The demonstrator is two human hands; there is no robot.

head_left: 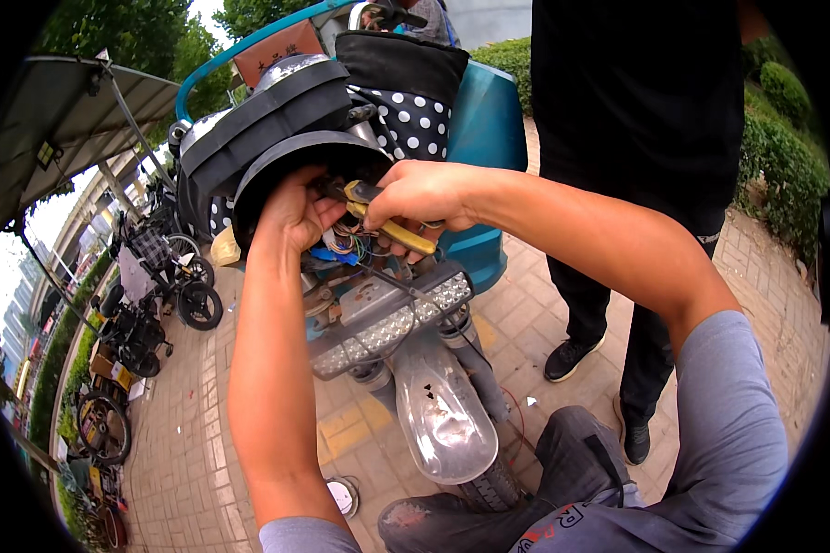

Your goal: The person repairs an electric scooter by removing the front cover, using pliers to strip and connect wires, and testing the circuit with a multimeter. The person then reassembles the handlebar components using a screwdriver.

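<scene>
My right hand point(417, 201) is closed round a pair of pliers with yellow and black handles point(406, 237). The jaws point left into a round black shell point(295, 147) at the front of a three-wheeled vehicle. Inside the shell's mouth, close to the jaws, my left hand point(297, 212) has its fingers curled together. What they pinch is hidden. A bundle of thin coloured wires point(349, 241) hangs just below both hands, with a blue piece point(334, 256) among it. Under the wires sits a long LED light bar point(392, 323), above a clear, dented front mudguard point(443, 405).
A person in black trousers point(636, 138) stands close on the right. Behind the shell are a polka-dot cover point(406, 120) and a teal body panel point(484, 120). Parked wheelchairs and bikes point(157, 267) line the left side. A round white-topped object point(343, 496) rests on the paving.
</scene>
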